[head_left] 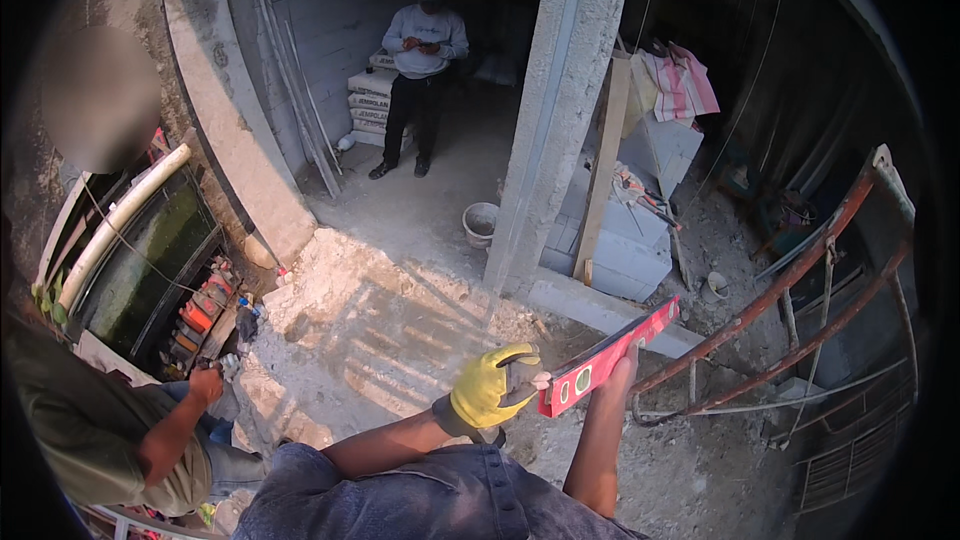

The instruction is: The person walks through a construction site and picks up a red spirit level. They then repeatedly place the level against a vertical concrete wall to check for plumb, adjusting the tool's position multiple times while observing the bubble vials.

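A red spirit level (612, 358) with small vials slants up and away to the right in front of my chest. My right hand (626, 368), bare, is closed on its middle from the near side, and the level's face hides part of the fingers. At the level's lower left end is my left hand (495, 387), in a yellow and grey work glove. Its fingers are curled, and one bare fingertip meets the end of the level. The palm side of the glove is hidden.
A concrete column (560, 110) rises ahead. Rusty metal scaffold frame (760, 325) leans at right, near white blocks (625, 250). A bucket (480, 224) stands on the floor. One person (425, 50) stands by stacked bags (370, 100); a co-worker (110, 430) is close at left.
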Demonstrator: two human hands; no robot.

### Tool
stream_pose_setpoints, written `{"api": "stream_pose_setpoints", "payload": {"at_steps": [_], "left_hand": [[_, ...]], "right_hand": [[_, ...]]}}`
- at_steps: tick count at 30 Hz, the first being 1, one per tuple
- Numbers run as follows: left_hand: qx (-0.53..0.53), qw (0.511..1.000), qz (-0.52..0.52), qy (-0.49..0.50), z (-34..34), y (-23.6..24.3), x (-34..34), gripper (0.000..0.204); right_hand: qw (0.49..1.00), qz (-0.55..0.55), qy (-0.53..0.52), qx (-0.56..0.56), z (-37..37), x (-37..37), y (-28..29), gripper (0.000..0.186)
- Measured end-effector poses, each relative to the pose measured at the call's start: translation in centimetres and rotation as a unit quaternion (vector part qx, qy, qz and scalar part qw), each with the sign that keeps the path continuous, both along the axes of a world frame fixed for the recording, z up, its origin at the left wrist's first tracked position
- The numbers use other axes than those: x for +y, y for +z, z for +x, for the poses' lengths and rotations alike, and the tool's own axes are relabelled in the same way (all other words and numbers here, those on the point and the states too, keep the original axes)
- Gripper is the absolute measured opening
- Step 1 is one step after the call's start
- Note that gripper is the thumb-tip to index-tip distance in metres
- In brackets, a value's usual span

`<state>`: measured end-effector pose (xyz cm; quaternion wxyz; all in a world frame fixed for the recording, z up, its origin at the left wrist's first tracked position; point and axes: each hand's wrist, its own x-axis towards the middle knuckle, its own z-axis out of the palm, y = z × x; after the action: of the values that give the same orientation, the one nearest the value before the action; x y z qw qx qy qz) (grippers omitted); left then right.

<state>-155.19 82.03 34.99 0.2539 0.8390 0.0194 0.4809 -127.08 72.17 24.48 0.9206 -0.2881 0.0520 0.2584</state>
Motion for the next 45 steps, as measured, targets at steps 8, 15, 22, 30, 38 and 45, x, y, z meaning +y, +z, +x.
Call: {"api": "stream_pose_setpoints", "payload": {"at_steps": [8,15,22,30,38,45], "left_hand": [[0.039,0.997,-0.039,0.061,5.9,-0.8,-1.0,0.038],[0.111,0.99,-0.011,-0.09,7.6,-2.0,1.6,0.035],[0.18,0.962,-0.056,-0.199,9.8,-6.9,2.0,0.026],[0.519,0.627,-0.186,-0.55,14.0,-17.9,-2.9,0.066],[0.644,0.434,-0.269,-0.57,20.7,-23.8,-23.5,0.057],[0.717,0.377,-0.565,-0.156,26.5,-31.3,-29.7,0.06]], "right_hand": [[0.993,-0.102,0.027,0.043,4.6,1.4,2.5,0.048],[0.987,-0.077,0.138,0.022,7.8,5.4,-4.4,0.032],[0.97,-0.198,0.076,0.116,5.8,-0.3,-12.6,0.036],[0.918,-0.263,-0.019,0.296,-7.6,-13.3,-19.6,0.038],[0.871,-0.437,-0.06,0.217,-9.8,-31.0,-14.8,0.026],[0.866,-0.467,0.172,0.045,-10.7,-34.8,-14.0,0.056]]}}
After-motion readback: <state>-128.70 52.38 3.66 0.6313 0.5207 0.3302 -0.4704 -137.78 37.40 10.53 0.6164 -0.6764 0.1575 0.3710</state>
